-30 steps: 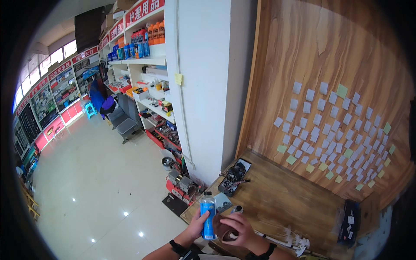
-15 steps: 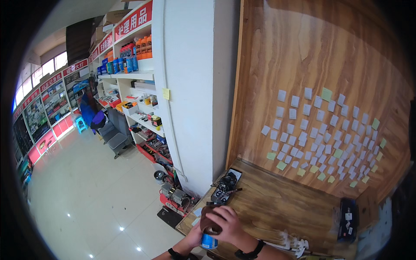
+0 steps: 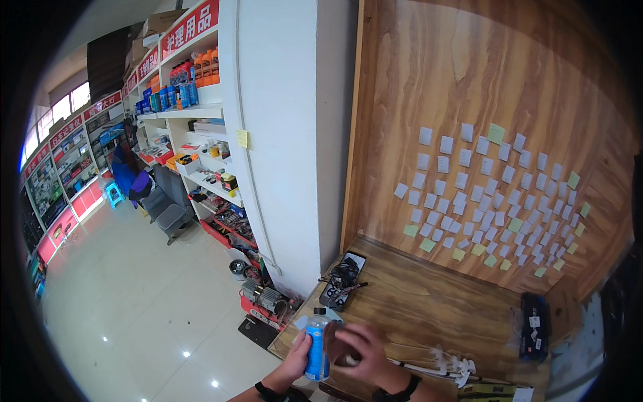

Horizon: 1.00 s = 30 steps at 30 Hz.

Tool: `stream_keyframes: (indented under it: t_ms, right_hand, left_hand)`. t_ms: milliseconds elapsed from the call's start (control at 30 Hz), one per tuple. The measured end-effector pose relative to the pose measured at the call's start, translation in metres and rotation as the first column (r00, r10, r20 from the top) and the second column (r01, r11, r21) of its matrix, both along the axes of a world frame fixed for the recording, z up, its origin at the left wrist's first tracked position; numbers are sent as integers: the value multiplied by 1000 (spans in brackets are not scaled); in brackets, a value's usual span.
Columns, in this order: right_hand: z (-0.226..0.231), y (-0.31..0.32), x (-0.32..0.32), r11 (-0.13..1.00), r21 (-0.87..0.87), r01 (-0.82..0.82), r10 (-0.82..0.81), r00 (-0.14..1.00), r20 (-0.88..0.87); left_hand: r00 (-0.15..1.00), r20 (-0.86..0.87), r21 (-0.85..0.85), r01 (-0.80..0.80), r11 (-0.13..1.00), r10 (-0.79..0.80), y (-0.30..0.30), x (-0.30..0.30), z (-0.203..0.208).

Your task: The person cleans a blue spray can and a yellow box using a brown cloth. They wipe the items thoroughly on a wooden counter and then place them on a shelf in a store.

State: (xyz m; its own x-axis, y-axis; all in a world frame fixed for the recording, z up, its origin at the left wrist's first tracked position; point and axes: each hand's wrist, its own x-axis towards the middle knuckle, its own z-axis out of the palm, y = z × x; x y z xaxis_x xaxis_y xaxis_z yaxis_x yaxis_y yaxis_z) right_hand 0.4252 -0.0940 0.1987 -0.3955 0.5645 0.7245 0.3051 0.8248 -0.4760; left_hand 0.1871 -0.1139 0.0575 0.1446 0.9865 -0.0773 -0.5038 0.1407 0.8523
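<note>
bottle (image 3: 317, 348) raised upright since half-second ago; left hand (image 3: 297, 358) grips it, right hand (image 3: 358, 348) curled beside, near desk (image 3: 429, 308) edge; cap twist seems next.

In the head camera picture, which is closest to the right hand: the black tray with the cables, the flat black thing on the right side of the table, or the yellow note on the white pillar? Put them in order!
From the right hand, nearest first:
1. Black tray with cables: on the wooden table, just beyond the hand, slightly left.
2. Flat black thing: far right of the table, by the corner.
3. Yellow note: high on the white pillar, up and left.
</note>
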Motion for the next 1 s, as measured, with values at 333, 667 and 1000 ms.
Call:
stream_keyframes:
  t_ms: [333,667,1000]
  right_hand:
    - [-32,-31,-21,998,40,-49,42,986,160]
    - [-11,-16,14,993,-61,-103,108,991,84]
    - [-18,-21,-19,995,42,-91,82,982,168]
  left_hand:
    - [857,452,-81,314,946,-246,-3,19,65]
    - [948,314,-113,86,990,-46,-9,17,9]
    - [996,66,-45,64,997,-61,-16,28,60]
